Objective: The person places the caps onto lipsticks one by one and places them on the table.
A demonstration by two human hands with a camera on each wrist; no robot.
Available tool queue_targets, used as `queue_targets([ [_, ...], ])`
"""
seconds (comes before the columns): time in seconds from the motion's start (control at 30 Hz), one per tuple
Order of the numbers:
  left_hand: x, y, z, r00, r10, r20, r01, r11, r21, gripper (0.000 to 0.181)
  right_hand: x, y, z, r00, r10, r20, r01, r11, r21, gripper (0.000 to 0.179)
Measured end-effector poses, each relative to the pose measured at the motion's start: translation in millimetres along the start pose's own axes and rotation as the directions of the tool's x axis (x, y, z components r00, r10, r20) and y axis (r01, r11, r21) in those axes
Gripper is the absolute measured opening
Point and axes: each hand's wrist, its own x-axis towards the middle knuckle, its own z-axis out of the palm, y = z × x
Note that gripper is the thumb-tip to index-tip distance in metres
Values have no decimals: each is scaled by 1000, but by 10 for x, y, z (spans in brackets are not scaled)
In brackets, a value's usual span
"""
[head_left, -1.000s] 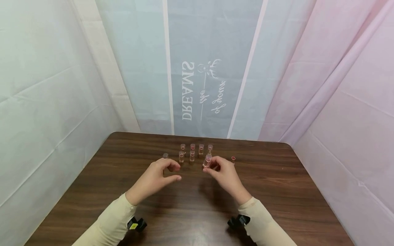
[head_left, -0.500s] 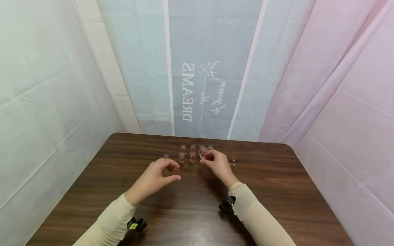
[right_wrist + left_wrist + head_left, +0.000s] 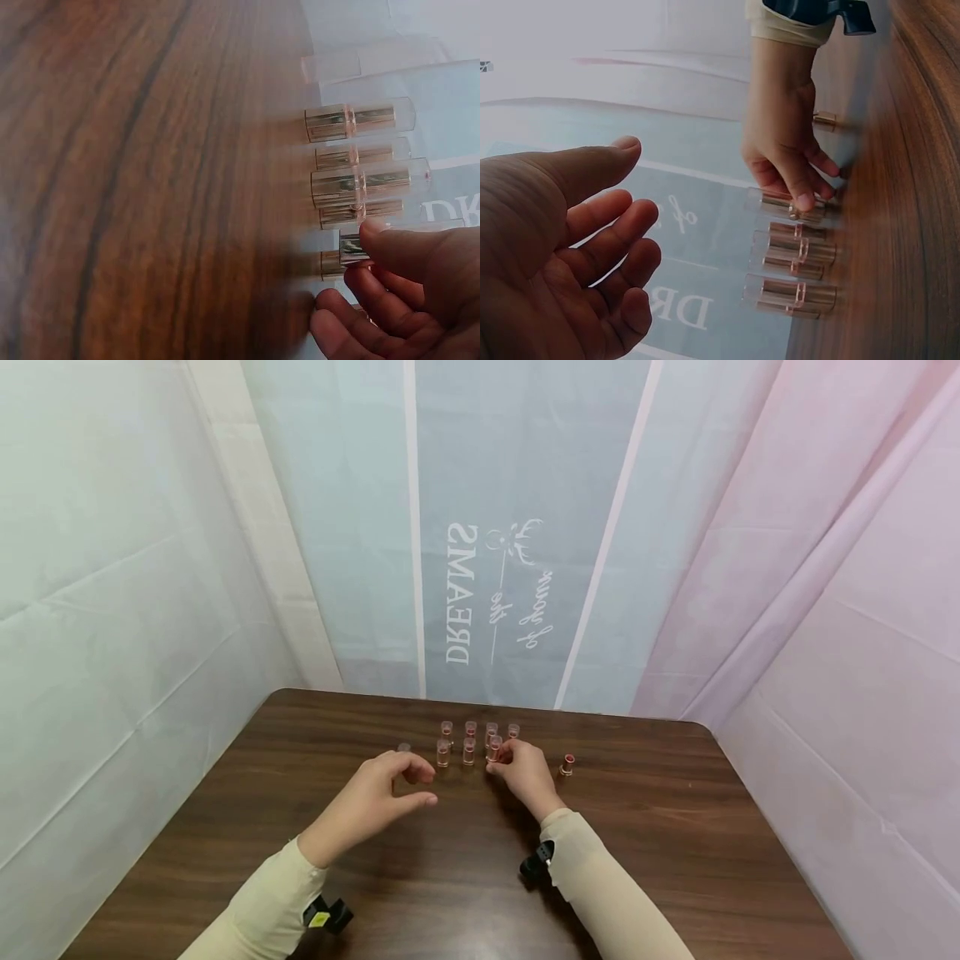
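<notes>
My right hand (image 3: 527, 775) pinches a capped lipstick (image 3: 494, 747) at the right end of the front row, its base at or near the table. Gold lipsticks with clear caps stand upright in two rows; the front row includes a left lipstick (image 3: 443, 753) and a middle lipstick (image 3: 469, 752). In the left wrist view the right hand's thumb and fingers (image 3: 802, 201) are on the held tube. My left hand (image 3: 375, 795) hovers left of the rows, thumb and fingers apart, holding nothing. Partly hidden behind it stands a clear cap (image 3: 405, 747).
An uncapped lipstick (image 3: 567, 765) with a red tip stands alone to the right of my right hand. Beneath everything is a dark wooden table (image 3: 450, 877), whose far edge meets a printed curtain (image 3: 375, 568).
My right hand has carried the capped lipstick left and lowered it to the front row's right end. My left hand has stayed nearly still.
</notes>
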Motion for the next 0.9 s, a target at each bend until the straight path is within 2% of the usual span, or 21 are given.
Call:
queue_targets([
  [0.37, -1, -13, -52, 1000, 7, -29, -6, 1000, 28, 26, 18, -4, 41, 1000, 25, -3, -26, 999, -19, 17],
  [0.73, -4, -9, -76, 1000, 3, -21, -3, 1000, 28, 25, 34, -6, 96, 999, 40, 2, -40, 998, -40, 17],
  [0.9, -11, -22, -84, 1000, 8, -23, -8, 999, 31, 25, 29, 0, 110, 1000, 18, -6, -18, 999, -27, 17],
])
